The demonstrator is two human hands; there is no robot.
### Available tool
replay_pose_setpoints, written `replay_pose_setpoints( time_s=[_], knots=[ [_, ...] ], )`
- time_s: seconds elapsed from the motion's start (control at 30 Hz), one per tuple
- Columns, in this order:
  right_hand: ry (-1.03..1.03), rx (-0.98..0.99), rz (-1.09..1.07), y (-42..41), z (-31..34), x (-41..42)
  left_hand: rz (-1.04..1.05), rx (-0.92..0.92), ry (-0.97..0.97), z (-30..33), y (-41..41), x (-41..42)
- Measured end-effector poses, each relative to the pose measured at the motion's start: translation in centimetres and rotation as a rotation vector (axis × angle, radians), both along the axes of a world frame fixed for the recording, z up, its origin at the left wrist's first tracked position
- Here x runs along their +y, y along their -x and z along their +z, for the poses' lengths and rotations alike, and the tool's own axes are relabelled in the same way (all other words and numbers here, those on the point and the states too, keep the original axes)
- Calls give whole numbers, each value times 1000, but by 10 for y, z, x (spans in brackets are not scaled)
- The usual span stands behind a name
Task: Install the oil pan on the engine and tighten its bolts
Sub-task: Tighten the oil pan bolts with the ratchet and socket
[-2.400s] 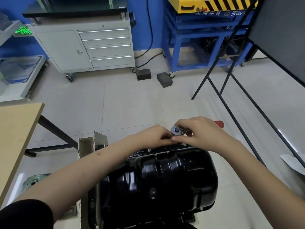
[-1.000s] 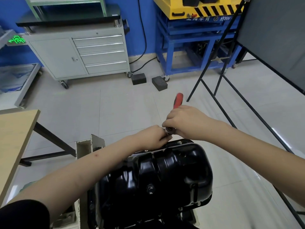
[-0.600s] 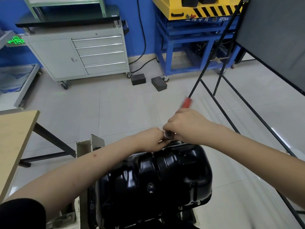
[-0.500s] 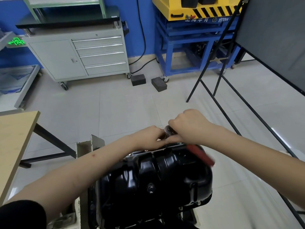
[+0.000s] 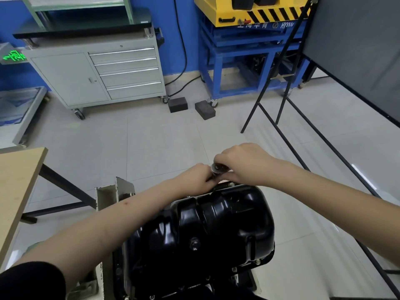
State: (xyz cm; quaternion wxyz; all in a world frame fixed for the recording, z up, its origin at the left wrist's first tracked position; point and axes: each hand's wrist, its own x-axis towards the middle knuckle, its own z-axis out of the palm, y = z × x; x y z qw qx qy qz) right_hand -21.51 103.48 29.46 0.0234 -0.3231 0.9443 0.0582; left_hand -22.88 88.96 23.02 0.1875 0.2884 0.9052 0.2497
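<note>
With the black oil pan seated on the engine, the right hand grips the ratchet while left hand fingers pinch its socket, best kept square on the far-edge bolt.

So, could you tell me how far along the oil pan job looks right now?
Done: the black oil pan already sits on the engine. In hand: the right hand grips a ratchet at the pan's far edge while the left hand steadies its socket. Left: I cannot tell how many other bolts are tight.

grey drawer cabinet, wooden table
</note>
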Motion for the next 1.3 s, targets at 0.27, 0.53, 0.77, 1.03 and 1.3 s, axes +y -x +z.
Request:
replay_pose_setpoints(
  time_s=[0.27,0.53,0.77,1.03,1.3],
  knots=[
    [-64,45,-28,2,6,1,72,33,-113,-1,3,-4],
    [-41,52,91,7,1,6,8,90,-151,1,1,-4],
    [-88,71,29,8,6,7,99,146,-141,-2,-1,-4],
    [-66,30,86,11,2,12,-40,145,-103,-1,-2,-6],
    [-64,49,54,3,0,1,-1,164,-98,-1,-3,-4]
  ],
)
